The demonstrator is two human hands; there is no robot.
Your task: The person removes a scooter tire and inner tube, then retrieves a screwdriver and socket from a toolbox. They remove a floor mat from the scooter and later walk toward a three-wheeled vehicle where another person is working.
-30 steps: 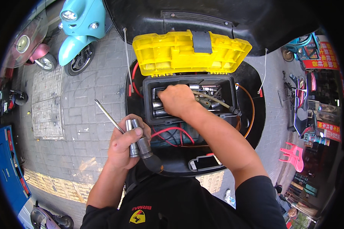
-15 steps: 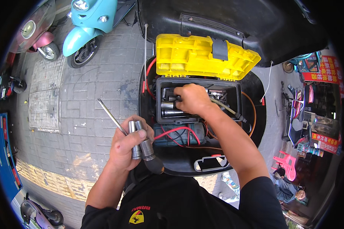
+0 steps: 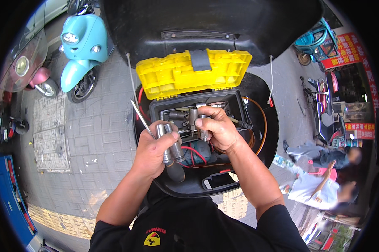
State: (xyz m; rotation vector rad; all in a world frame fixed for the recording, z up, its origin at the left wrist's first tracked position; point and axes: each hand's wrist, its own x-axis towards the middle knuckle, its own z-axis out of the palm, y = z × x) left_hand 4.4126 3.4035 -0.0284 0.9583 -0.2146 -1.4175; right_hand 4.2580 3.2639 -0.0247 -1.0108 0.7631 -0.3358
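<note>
My left hand [image 3: 153, 152] grips two silver sockets [image 3: 169, 143] together with a black-handled tool and a thin metal rod [image 3: 140, 116] that sticks up to the left. My right hand [image 3: 218, 128] holds a silver cross-shaped socket wrench [image 3: 196, 119] just above the open black toolbox [image 3: 235, 101]. The toolbox has a raised yellow lid [image 3: 192, 72] and holds several metal tools. It sits in the open under-seat compartment [image 3: 265, 126] of a scooter, below the lifted black seat [image 3: 210, 25].
A phone [image 3: 218, 181] lies at the compartment's near edge beside red and orange cables [image 3: 260, 126]. A blue scooter [image 3: 80, 50] and a pink one [image 3: 32, 71] stand on the paved ground at left. People crouch at the right [image 3: 323, 185] near shopfronts.
My right hand has come up out of the toolbox with the cross-shaped socket wrench. My left hand has moved right and closer to the box, still gripping the sockets.
</note>
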